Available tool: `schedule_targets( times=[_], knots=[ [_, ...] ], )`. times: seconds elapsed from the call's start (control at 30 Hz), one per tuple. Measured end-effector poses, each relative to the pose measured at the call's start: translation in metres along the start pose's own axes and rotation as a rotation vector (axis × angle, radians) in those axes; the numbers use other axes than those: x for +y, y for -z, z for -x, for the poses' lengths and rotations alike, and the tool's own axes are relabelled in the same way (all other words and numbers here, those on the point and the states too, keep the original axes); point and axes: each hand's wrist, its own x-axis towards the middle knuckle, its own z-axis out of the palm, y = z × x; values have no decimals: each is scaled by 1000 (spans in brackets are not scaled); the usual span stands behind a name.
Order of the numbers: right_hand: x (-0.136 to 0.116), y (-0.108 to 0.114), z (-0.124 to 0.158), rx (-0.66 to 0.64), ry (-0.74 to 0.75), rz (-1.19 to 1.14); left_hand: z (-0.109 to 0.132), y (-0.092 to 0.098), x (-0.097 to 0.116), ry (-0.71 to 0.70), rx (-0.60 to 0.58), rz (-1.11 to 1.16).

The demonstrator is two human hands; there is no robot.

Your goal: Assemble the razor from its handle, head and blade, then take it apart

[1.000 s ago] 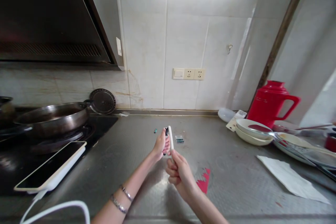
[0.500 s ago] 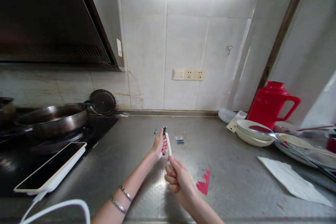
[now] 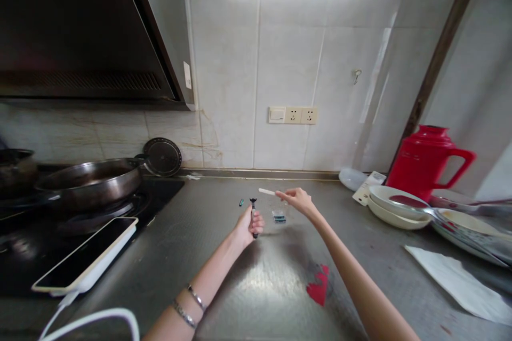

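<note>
The black handle (image 3: 253, 212) is wrapped in your left hand's (image 3: 245, 225) fingers. Your right hand (image 3: 300, 201) has moved forward, fingertips pinching the white stick (image 3: 266, 192), now apart from the handle. 1 green piece (image 3: 241, 202) lies just beyond your left thumb; 1 clear pack (image 3: 279, 217) sits nearer you than your right fingertips.

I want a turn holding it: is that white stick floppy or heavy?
The white stick juts out from the right hand without drooping, so it's probably stiff. It looks slim and is pinched near one end, so it's likely light to lift.
</note>
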Motion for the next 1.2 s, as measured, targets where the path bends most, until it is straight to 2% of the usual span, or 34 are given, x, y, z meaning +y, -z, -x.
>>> schedule_targets(
  times=[0.23, 0.43, 0.63, 0.8, 1.03, 1.2],
  knots=[
    [6, -21, 2, -25, 43, 138, 2, -5, -9, 21, 54, -51],
    [23, -17, 3, -49, 29, 84, 1, -5, -10, 5, 60, -105],
    [21, -24, 3, -9, 112, 46, 0, -5, -14, -19, 78, -164],
    [32, -17, 3, -6, 74, 43, 0, -5, -10, -87, 53, -146],
    [22, -24, 5, 0, 123, -36, 3, -10, -18, -42, 87, -221],
    [34, -19, 3, -13, 52, -36, 3, -9, -13, -143, 55, -213]
  ],
)
